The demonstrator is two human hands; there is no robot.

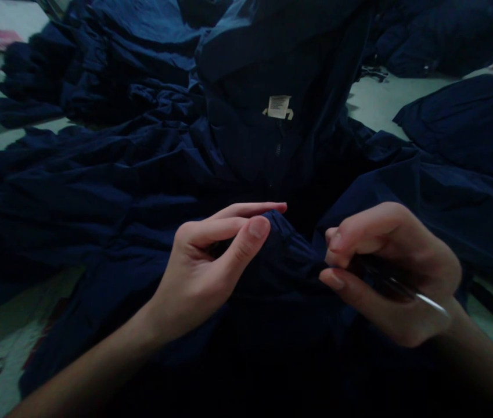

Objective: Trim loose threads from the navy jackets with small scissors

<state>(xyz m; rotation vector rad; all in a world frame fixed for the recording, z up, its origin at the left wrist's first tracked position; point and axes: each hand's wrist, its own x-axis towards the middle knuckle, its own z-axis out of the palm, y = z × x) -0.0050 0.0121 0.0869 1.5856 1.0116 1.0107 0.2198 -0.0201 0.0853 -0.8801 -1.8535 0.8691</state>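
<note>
Working over a huge spread of navy fabric here, and it's so dark that I can barely pick out the folds. There's a heap of navy garments (63,75) up on the left and another (464,128) on the right, with a pale green work surface (385,104) showing in patches around them. There's decent open room at those gaps, but cloth runs under both forearms, so a careless drag could pull the whole layer out of line.

Straight ahead, a navy jacket (263,139) lies with a white care label (279,107) near its neck. Closer in, a gathered navy fold (283,249), maybe a cuff, sits bunched between my hands. My left hand (198,273) is closed around it, with the fingers curled and the thumb pressing in from the near side. My right hand (394,273) pinches the fold's other end between thumb and fingers while also holding a small dark tool with a shiny metal tip (424,299), maybe snips, though I can't tell for sure.

That tip worries me most: in this light, one slip could nick the navy cloth. The gathers could also slide out of either pinch if the tension goes uneven.
</note>
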